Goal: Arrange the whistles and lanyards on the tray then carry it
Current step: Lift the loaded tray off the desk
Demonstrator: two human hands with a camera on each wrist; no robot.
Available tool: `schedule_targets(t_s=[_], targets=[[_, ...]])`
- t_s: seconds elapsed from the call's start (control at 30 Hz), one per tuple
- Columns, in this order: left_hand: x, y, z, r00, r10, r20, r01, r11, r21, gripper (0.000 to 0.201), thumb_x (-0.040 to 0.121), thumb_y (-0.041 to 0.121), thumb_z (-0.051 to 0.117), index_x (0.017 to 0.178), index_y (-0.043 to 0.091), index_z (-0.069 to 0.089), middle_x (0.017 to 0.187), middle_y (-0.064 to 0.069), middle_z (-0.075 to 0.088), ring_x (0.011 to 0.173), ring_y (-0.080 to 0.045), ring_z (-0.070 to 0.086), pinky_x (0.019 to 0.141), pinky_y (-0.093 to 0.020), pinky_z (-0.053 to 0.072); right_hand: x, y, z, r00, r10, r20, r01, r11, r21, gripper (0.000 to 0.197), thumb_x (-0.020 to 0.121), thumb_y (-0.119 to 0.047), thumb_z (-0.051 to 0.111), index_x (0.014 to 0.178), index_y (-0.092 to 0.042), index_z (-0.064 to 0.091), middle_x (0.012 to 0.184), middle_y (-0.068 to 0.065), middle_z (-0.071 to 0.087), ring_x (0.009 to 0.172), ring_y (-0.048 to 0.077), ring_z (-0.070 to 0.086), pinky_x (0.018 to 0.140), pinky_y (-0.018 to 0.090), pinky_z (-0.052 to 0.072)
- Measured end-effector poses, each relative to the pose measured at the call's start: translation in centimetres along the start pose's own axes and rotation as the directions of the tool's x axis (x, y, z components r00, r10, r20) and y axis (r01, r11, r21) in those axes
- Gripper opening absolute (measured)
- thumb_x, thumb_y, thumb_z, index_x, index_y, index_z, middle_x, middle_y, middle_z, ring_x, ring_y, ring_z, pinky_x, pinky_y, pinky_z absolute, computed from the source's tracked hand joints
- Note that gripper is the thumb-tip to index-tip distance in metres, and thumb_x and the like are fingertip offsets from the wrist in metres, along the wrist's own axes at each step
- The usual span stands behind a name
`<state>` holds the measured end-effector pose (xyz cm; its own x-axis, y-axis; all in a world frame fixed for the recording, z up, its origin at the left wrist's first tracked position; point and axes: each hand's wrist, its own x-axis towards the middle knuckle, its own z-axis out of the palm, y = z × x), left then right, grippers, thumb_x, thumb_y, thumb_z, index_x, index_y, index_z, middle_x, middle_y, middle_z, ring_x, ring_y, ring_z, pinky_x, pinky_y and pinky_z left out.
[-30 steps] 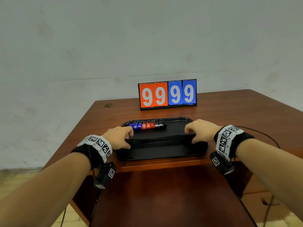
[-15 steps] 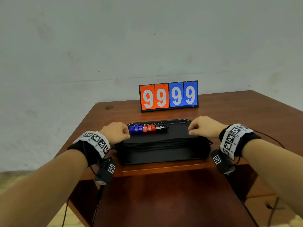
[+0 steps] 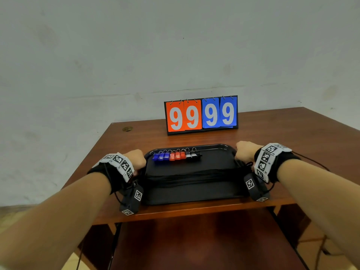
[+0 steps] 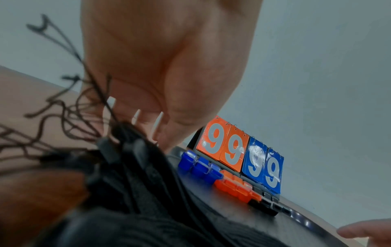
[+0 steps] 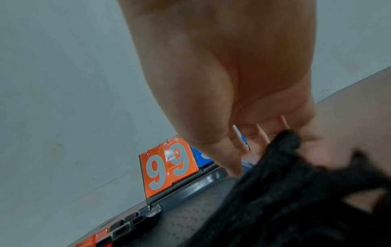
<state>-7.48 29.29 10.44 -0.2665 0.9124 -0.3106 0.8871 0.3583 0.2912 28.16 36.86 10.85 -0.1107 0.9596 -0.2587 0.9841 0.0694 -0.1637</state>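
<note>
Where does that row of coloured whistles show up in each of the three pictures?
Head: row of whistles at the tray's far edge, centre.
Left wrist: lower middle, below the scoreboard.
Right wrist: bottom left, only its black and red end.
Shared landmark: the scoreboard behind them.

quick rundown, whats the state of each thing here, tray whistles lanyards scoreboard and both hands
tray: on the table, gripped at both ends
whistles: in a row at the tray's far edge, blue, red, black
lanyards: bundled across the tray
scoreboard: upright, reads 99 99
left hand: grips the tray's left end
right hand: grips the tray's right end
</note>
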Motion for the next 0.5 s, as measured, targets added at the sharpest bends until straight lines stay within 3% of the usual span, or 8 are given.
schedule_targets(t_s=[0.07,0.17,0.5], targets=[[0.3,-0.2,0.2,1.000,-0.008,0.018,0.009,0.999,-0.038,0.025,0.091,0.002,0.048,0.108,-0.007,0.065,0.064,-0.015,0.063,0.050,-0.026,0.059,0.047,-0.027,0.048,0.2,-0.1,0.1,1.000,0.008,0.002,-0.008,1.000,0.010,0.012,0.092,-0.012,0.055,0.100,-0.004,0.059,0.100,0.012,0.064,0.085,0.026,0.060,0.065,0.029,0.046],[0.3,-0.2,0.4,1.000,-0.011,0.022,0.013,0.997,-0.071,0.026,0.092,0.000,0.048,0.112,-0.007,0.062,0.063,-0.015,0.060,0.046,-0.024,0.054,0.041,-0.024,0.042,0.3,-0.2,0.3,1.000,0.020,-0.004,-0.020,1.000,0.006,0.009,0.093,-0.008,0.052,0.098,-0.004,0.058,0.101,0.012,0.064,0.084,0.027,0.059,0.065,0.029,0.045],[0.2,-1.3,1.1,1.000,-0.025,0.017,0.028,0.977,-0.211,0.025,0.089,-0.007,0.054,0.112,-0.014,0.057,0.071,-0.019,0.053,0.050,-0.025,0.047,0.049,-0.027,0.035,-0.5,0.0,0.8,0.999,0.050,-0.013,-0.049,0.996,0.071,0.022,0.088,-0.003,0.052,0.105,-0.001,0.065,0.103,0.014,0.068,0.092,0.030,0.065,0.072,0.032,0.052]])
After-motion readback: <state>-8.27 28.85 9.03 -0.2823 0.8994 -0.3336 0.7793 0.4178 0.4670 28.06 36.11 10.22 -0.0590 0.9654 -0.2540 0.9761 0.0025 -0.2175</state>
